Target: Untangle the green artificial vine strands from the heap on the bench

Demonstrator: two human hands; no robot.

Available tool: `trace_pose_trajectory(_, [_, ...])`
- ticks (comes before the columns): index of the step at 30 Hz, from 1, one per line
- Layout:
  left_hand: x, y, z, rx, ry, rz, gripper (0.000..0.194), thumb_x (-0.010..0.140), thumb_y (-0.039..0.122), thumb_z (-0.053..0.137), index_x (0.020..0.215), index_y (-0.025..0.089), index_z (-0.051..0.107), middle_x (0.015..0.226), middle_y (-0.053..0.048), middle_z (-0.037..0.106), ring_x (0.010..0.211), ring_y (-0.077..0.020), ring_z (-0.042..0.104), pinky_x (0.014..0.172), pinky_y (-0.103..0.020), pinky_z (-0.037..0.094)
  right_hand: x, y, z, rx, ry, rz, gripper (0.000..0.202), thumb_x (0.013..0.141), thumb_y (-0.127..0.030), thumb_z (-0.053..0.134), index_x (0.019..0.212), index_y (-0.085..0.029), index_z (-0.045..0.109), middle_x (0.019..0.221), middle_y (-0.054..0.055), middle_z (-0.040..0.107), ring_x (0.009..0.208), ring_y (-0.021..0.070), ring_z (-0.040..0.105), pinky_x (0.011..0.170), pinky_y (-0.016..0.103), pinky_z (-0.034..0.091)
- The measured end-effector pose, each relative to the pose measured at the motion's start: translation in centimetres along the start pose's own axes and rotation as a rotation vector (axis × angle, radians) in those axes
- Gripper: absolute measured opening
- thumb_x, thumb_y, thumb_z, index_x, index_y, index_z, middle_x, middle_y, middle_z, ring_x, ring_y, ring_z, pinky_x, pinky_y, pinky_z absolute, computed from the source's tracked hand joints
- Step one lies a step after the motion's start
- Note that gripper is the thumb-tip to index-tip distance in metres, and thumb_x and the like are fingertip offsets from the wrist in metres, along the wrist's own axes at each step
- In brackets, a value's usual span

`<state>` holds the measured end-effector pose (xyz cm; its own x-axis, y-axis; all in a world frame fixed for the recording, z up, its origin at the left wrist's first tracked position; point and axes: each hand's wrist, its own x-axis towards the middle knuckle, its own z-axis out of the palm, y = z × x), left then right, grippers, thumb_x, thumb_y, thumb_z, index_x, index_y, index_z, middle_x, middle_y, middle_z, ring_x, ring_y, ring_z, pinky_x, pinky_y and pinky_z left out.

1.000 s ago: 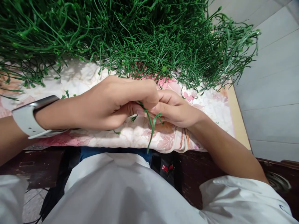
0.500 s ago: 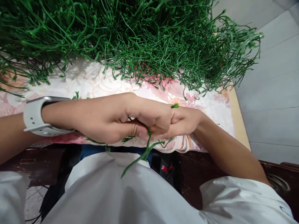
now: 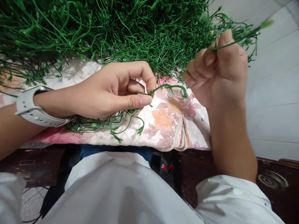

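Between thumb and forefinger, my left hand (image 3: 123, 90) pinches a thin green plastic stem (image 3: 169, 86), whose curled end points right. Raised at the right, my right hand (image 3: 219, 68) is closed, with another green stem (image 3: 245, 38) sticking out past its thumb; the tip of that stem is blurred. Beneath my left hand and wrist lies a small bunch of loose green stems (image 3: 116, 124), partly hidden. A large heap of the same artificial greenery (image 3: 130, 31) fills the far side of the table, behind both hands.
A floral cloth (image 3: 163, 130) covers the table and hangs slightly over its near edge, with a fold at the right. A tiled wall (image 3: 275, 93) stands close on the right. A dark wooden surface (image 3: 196, 177) shows below the table edge.
My hands were together over the near part of the cloth. They have parted: my right hand went up and right with a stem, my left slightly up and left, holding the other stem.
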<state>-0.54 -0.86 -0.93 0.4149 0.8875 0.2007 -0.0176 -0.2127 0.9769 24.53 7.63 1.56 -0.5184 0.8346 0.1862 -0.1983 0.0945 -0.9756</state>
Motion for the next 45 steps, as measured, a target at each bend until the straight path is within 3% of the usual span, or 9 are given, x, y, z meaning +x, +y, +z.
trace_pose_trajectory(5, [0.5,-0.5,-0.9,-0.023,-0.070,0.094,0.047,0.073,0.044,0.099,0.093,0.021,0.063,0.054,0.007,0.051,0.044,-0.0045,0.045,0.039,-0.020,0.031,1.2,0.3,-2.1,-0.060,0.268,0.041,0.057,0.074,-0.052,0.096,0.073,-0.026,0.045,0.061,-0.007,0.021,0.057,0.0132,0.020,0.056,0.031,0.027])
trace_pose_trajectory(8, [0.3,-0.1,-1.1,0.103,0.072,0.112,0.042,0.092,0.049,0.082,0.099,0.015,0.060,0.057,0.009,0.051,0.047,0.0036,0.034,0.047,-0.014,0.025,1.3,0.5,-3.1,-0.103,0.322,0.048,0.059,0.072,-0.056,0.094,0.075,-0.028,0.042,0.065,-0.005,0.021,0.062,0.0168,0.018,0.059,0.035,0.026])
trace_pose_trajectory(12, [0.0,-0.1,-1.0,0.250,0.264,0.017,0.049,0.096,0.057,0.072,0.106,0.011,0.059,0.061,0.009,0.057,0.049,0.0076,0.030,0.060,-0.015,0.030,1.2,0.9,-2.9,-0.100,0.260,0.033,0.046,0.085,-0.053,0.084,0.076,-0.029,0.045,0.066,-0.004,0.021,0.061,0.0177,0.018,0.060,0.035,0.027])
trace_pose_trajectory(16, [0.0,-1.0,-1.2,0.177,0.206,0.019,0.051,0.087,0.055,0.085,0.110,0.017,0.061,0.069,0.003,0.072,0.047,0.0037,0.032,0.054,-0.019,0.031,0.5,2.0,-0.4,-0.199,0.253,-0.013,0.038,0.088,-0.050,0.081,0.078,-0.029,0.051,0.061,-0.003,0.030,0.057,0.0168,0.024,0.056,0.036,0.027])
trace_pose_trajectory(20, [0.1,-1.4,-0.8,0.000,0.187,-0.006,0.051,0.079,0.051,0.094,0.102,0.020,0.061,0.080,-0.005,0.082,0.038,-0.0005,0.032,0.038,-0.021,0.020,-0.9,3.6,2.6,-0.345,0.021,-0.065,0.028,0.097,-0.047,0.075,0.088,-0.026,0.059,0.067,-0.001,0.049,0.059,0.0158,0.038,0.059,0.034,0.033])
trace_pose_trajectory(24, [0.2,-1.1,-0.2,-0.095,0.222,0.001,0.046,0.070,0.040,0.101,0.096,0.022,0.068,0.059,0.004,0.069,0.038,-0.0057,0.042,0.036,-0.023,0.024,-1.8,4.4,4.5,-0.367,-0.194,-0.057,0.034,0.099,-0.055,0.073,0.095,-0.022,0.062,0.086,0.002,0.057,0.072,0.0141,0.048,0.064,0.029,0.040])
trace_pose_trajectory(33, [0.4,-1.1,0.0,-0.018,0.313,0.047,0.055,0.055,0.045,0.106,0.090,0.019,0.073,0.084,-0.001,0.076,0.081,-0.0164,0.074,0.070,-0.029,0.062,-1.5,5.2,4.4,-0.406,-0.195,-0.176,0.045,0.090,-0.060,0.082,0.089,-0.022,0.058,0.082,0.001,0.053,0.071,0.0138,0.044,0.063,0.028,0.038])
trace_pose_trajectory(37, [0.4,-1.0,0.3,0.006,0.263,0.097,0.049,0.060,0.044,0.105,0.092,0.022,0.075,0.088,0.000,0.075,0.076,-0.0114,0.068,0.072,-0.027,0.062,-1.0,5.5,4.1,-0.536,-0.306,-0.337,0.039,0.091,-0.049,0.083,0.078,-0.020,0.060,0.070,-0.001,0.054,0.065,0.0121,0.044,0.062,0.029,0.034])
trace_pose_trajectory(45, [0.1,-0.6,-0.2,-0.015,0.208,-0.123,0.047,0.065,0.041,0.103,0.101,0.025,0.076,0.091,-0.001,0.071,0.078,-0.0116,0.066,0.072,-0.024,0.057,-0.7,4.9,4.1,-0.608,-0.298,-0.630,0.024,0.104,-0.022,0.056,0.082,-0.016,0.060,0.070,-0.001,0.059,0.061,0.0107,0.051,0.062,0.024,0.038])
